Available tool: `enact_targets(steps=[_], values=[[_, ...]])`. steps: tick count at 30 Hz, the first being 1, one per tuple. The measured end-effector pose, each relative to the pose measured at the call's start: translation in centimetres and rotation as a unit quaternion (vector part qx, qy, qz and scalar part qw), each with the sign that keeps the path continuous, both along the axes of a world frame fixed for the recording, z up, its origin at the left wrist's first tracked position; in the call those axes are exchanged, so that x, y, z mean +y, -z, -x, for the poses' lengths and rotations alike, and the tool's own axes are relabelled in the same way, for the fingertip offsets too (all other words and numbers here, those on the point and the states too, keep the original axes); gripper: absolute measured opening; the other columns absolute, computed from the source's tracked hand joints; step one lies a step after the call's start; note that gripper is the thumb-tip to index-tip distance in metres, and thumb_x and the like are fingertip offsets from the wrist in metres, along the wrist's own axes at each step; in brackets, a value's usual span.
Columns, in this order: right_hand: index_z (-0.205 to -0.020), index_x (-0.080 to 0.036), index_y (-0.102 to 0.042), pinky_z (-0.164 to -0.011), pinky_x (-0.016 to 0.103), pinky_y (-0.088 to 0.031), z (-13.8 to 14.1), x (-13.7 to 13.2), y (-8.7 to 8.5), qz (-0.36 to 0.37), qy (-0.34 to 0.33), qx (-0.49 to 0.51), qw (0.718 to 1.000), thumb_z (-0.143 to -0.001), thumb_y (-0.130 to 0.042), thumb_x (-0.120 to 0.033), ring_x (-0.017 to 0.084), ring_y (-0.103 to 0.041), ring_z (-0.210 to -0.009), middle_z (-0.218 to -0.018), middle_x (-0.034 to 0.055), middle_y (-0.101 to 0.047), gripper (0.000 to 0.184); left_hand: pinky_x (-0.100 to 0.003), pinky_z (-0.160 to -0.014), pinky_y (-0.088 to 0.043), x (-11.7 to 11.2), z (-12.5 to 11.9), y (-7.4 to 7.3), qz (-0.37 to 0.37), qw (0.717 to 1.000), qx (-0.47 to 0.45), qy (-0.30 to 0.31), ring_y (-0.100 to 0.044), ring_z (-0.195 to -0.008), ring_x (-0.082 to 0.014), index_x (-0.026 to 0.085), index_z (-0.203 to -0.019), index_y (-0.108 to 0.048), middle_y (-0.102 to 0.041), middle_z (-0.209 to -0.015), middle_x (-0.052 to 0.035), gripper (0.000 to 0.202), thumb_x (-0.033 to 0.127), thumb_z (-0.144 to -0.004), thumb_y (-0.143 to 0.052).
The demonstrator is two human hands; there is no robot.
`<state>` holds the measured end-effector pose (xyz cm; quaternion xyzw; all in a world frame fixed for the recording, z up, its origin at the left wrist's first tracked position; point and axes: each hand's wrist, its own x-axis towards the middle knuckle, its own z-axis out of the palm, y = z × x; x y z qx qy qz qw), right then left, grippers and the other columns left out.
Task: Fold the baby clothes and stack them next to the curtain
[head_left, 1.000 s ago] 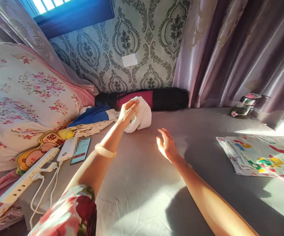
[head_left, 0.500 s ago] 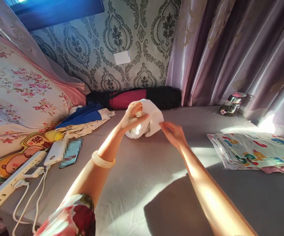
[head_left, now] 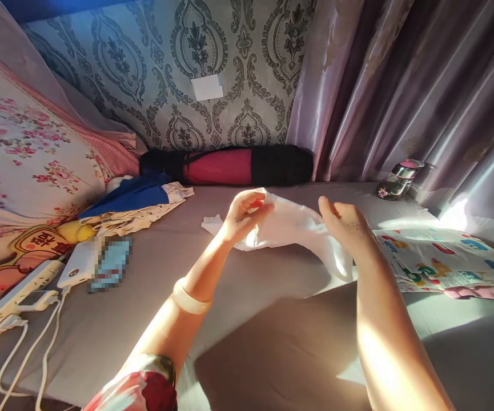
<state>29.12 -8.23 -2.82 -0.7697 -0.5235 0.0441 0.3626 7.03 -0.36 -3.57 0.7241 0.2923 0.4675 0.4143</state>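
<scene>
A thin white cloth (head_left: 292, 222) is drawn out between my two hands above the grey bed sheet. My left hand (head_left: 249, 216) pinches its upper left edge between thumb and fingers. At the cloth's far right, my right hand (head_left: 345, 225) is closed on its edge, with the fingertips partly hidden. Below the right hand the cloth hangs down in a sunlit fold. A small crumpled end sticks out left of my left wrist. Whether the cloth is a garment, I cannot tell.
Left lie blue and cream clothes (head_left: 131, 197), a blurred phone (head_left: 112, 265), a white power bank (head_left: 77, 264) and a power strip (head_left: 19, 302) with cables. A black-and-red roll (head_left: 219, 167) lines the wall. Right are a thermos (head_left: 398, 180) and folded patterned cloth (head_left: 444, 257).
The bunched white cloth has been stretched out sideways. My right hand has moved right and turned with its edge, while my left hand has shifted slightly right. The view has tilted slightly downward.
</scene>
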Motion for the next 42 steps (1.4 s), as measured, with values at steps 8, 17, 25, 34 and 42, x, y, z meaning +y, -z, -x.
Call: enact_targets(steps=[8,17,25,34,42], values=[[-0.122,-0.021,-0.067,-0.087,0.034,-0.050,0.0,0.3,1.1,-0.043,-0.186,0.056,0.980,-0.091,-0.055,-0.046,0.023,-0.068,-0.101,-0.113,0.0091,-0.073,0.042,-0.038,-0.095,-0.054,-0.8,-2.0,3.1,-0.071,0.997,0.003,0.030,-0.064,-0.115,-0.0269,0.022,-0.112,-0.070,-0.067,-0.124,-0.0097,0.032,0.043,-0.094,-0.056],[-0.106,-0.017,-0.073,-0.082,0.033,-0.050,1.4,1.7,1.9,-0.076,-0.205,0.124,0.968,-0.088,-0.058,-0.041,0.022,-0.068,-0.091,-0.100,0.0068,-0.075,0.033,-0.040,-0.101,-0.050,-1.3,-0.8,2.3,-0.053,0.992,0.024,0.116,-0.060,-0.122,-0.0268,0.025,-0.127,-0.064,-0.063,-0.133,-0.0115,0.037,0.039,-0.095,-0.054],[-0.087,-0.015,-0.073,-0.062,0.026,-0.040,0.3,3.0,3.4,-0.080,-0.041,0.069,0.994,-0.087,-0.050,-0.040,0.018,-0.059,-0.070,-0.072,0.0027,-0.067,0.034,-0.032,-0.075,-0.053,0.3,2.3,1.3,0.008,0.998,0.005,-0.058,-0.066,-0.085,-0.0197,0.021,-0.104,-0.069,-0.071,-0.095,-0.0058,0.024,0.037,-0.087,-0.066],[-0.094,-0.016,-0.075,-0.060,0.027,-0.043,0.4,3.4,4.1,-0.063,0.009,0.117,0.991,-0.084,-0.052,-0.049,0.021,-0.064,-0.072,-0.080,0.0067,-0.074,0.041,-0.039,-0.084,-0.050,0.7,1.4,4.8,-0.114,0.959,0.249,-0.080,-0.056,-0.102,-0.0260,0.025,-0.106,-0.057,-0.059,-0.111,-0.0075,0.039,0.026,-0.074,-0.077],[-0.087,-0.015,-0.075,-0.061,0.028,-0.042,-0.2,3.7,4.4,-0.068,0.024,0.075,0.995,-0.085,-0.048,-0.051,0.021,-0.062,-0.071,-0.075,0.0075,-0.071,0.045,-0.032,-0.070,-0.046,1.4,1.6,5.5,-0.149,0.952,0.254,-0.087,-0.055,-0.076,-0.0186,0.024,-0.087,-0.054,-0.058,-0.091,-0.0031,0.005,0.023,-0.087,-0.059]])
